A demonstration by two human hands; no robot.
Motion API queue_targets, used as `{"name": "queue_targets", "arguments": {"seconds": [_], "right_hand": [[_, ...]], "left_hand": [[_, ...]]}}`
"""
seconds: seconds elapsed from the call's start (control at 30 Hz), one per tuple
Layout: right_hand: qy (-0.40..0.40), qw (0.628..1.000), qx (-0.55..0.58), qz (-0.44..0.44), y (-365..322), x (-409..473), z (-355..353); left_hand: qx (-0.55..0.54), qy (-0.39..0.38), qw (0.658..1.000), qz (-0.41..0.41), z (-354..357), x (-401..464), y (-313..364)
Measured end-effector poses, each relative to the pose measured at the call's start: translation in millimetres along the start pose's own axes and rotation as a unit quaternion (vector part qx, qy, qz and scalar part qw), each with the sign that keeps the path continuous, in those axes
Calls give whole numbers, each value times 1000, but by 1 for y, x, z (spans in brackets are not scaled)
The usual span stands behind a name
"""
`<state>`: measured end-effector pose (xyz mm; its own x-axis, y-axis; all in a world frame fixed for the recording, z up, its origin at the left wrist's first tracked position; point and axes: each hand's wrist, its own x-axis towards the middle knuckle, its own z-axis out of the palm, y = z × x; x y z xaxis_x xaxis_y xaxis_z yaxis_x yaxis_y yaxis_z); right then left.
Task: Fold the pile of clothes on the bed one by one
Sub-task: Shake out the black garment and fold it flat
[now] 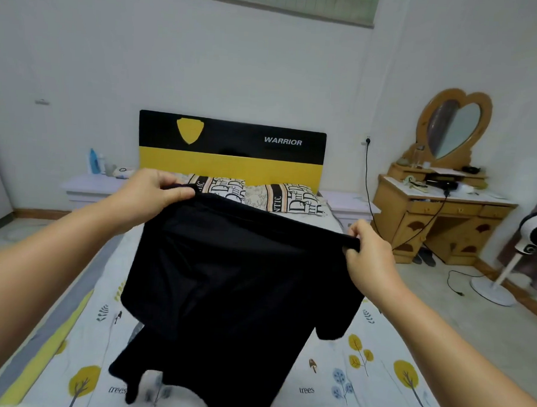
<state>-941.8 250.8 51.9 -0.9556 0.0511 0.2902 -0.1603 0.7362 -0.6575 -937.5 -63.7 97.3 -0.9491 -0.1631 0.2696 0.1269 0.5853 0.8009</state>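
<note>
A black garment (231,288) hangs spread in the air above the bed (361,373). My left hand (151,194) pinches its upper left corner. My right hand (368,258) pinches the upper right corner, a little lower than the left. The cloth's top edge stretches taut between the two hands, and the lower part drapes down to the bottom of the view, hiding the middle of the bed. A pale bit of other cloth (170,394) shows beneath the garment's hem; the rest of any pile is hidden.
Two patterned pillows (280,197) lie before a black and yellow headboard (232,151). White nightstands flank the bed. A wooden dresser (437,218) with a heart mirror stands at the right, a cable trailing on the floor, and a white fan (519,260) beyond it.
</note>
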Motion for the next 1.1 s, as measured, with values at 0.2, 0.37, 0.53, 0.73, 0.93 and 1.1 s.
{"name": "queue_targets", "arguments": {"seconds": [0.2, 0.37, 0.53, 0.73, 0.93, 1.1], "right_hand": [[-126, 987, 28, 98, -3, -12, 4], [-300, 930, -71, 199, 0, -23, 2], [-233, 948, 114, 186, 14, -25, 0], [-95, 971, 147, 162, 11, -30, -5], [-142, 940, 248, 186, 9, -22, -27], [-159, 956, 183, 165, 22, -3, -51]], "left_hand": [[-29, 83, 996, 0, 4, 0, -12], [-137, 69, 987, -56, 13, 8, -26], [-110, -25, 993, -36, 22, 8, -29], [174, -206, 962, 38, 30, 3, -44], [167, -168, 967, 100, 39, 5, -57], [143, -154, 974, 81, 40, 7, -54]]}}
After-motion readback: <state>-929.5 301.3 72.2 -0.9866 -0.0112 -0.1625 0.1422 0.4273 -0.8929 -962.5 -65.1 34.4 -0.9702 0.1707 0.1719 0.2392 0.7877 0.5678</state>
